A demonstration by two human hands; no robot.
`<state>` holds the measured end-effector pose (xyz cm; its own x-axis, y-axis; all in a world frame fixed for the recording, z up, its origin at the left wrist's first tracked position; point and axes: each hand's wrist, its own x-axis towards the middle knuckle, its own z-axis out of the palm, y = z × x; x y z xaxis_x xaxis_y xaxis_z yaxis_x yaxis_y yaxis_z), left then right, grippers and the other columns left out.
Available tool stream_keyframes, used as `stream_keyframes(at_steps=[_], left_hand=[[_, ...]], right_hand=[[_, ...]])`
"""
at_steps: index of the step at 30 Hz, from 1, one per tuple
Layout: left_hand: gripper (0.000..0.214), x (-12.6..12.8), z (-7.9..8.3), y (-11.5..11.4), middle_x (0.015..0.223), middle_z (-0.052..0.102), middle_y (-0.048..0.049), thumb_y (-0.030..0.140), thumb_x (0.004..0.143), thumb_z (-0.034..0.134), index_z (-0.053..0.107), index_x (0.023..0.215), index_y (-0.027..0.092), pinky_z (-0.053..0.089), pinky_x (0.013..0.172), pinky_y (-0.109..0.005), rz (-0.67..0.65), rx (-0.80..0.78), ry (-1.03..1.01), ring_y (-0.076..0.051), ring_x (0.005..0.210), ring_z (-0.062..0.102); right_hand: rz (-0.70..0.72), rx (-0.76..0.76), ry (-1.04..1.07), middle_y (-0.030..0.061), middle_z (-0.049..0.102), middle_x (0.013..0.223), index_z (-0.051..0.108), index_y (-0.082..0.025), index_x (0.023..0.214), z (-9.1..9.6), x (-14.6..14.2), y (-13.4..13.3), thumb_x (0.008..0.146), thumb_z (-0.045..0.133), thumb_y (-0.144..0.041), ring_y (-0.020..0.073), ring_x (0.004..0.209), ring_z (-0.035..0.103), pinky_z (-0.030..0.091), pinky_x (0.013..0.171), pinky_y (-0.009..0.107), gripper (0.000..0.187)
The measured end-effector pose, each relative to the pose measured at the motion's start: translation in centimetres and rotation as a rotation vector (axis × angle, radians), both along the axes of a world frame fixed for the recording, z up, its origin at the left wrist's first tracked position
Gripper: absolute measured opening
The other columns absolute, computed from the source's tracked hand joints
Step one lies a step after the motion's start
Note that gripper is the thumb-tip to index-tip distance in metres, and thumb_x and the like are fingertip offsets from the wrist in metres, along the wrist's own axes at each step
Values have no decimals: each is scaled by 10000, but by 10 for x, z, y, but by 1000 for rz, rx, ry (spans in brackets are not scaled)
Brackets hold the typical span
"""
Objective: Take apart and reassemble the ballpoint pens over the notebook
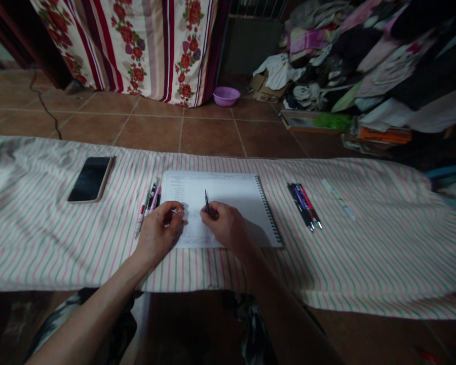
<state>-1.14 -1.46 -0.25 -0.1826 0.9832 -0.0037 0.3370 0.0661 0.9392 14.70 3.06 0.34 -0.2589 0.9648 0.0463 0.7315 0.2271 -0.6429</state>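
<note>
A spiral-bound notebook [228, 190] lies open on the striped cloth, its printed page facing up and its coil on the right. Above its middle, my right hand [228, 225] pinches a slim black pen [206, 197] with its thin tip pointing up and away from me. The lower part of the pen is hidden in my fingers. My left hand [161, 228] is curled over the page's left edge, thumb and fingers together around something small and shiny that I cannot make out. Beside that hand lie several pens [152, 197], partly covered by it.
A phone [91, 180] rests at the left on the striped cloth [34, 228]. Right of the notebook are several pens [304, 205] and a pale patterned pen [338, 197]. Beyond, on the tiled floor, stand a purple basin [226, 96] and a heap of clothes [349, 56].
</note>
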Motion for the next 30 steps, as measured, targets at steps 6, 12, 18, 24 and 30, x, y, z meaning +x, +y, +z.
stream_keyframes(at_steps=[6,12,18,24,30], left_hand=[[203,4,4,5,635,647,-15,247,689,644,566,847,145,409,462,-202,55,-88,-413,-84,482,532],[223,5,6,5,718,679,-56,261,675,661,547,821,137,442,486,-215,53,-136,-517,-126,580,614],[170,7,10,2,722,662,-73,268,718,603,511,771,134,289,349,-171,-77,-201,-616,-118,501,590],[175,13,12,0,616,622,-27,284,742,612,541,758,126,244,375,-159,-160,-284,-701,-48,436,486],[202,14,11,1,602,611,-17,300,707,657,558,676,126,247,371,-156,-101,-322,-716,-44,431,479]], right_hand=[[9,45,-81,8,575,577,588,-168,639,1,-1,-1,744,508,-252,102,511,462,283,514,227,157],[7,-64,97,-2,591,572,623,-173,680,2,-1,-1,728,524,-273,106,522,501,328,520,217,149],[28,-192,378,-16,576,567,630,-155,711,-1,-2,0,701,548,-284,92,519,493,359,502,198,153],[99,-245,438,-27,564,548,626,-154,757,0,-3,-2,710,553,-287,74,484,469,349,471,184,158],[142,-138,396,-25,574,581,653,-174,790,-3,-3,-4,706,562,-266,79,525,481,348,484,183,155]])
